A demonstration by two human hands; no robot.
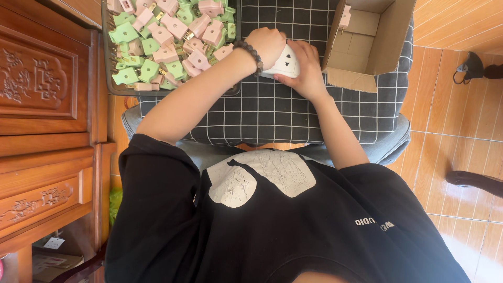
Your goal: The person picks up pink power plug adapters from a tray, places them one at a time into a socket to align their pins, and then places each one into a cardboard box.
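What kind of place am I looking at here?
Likely a home used for piecework: carved wooden furniture, tiled floor, a tray of green and pink plug adapters, and a cardboard box.

The white socket block [285,64] is smooth, glossy plastic. The pink and green plug adapters [167,39] are matt plastic with brass-coloured metal prongs. The checked cushion [272,112] is soft woven cloth. The cardboard box [367,42] is dull, rough paperboard. The carved cabinet [47,94] is varnished wood, and the bracelet [252,52] has dull beads.
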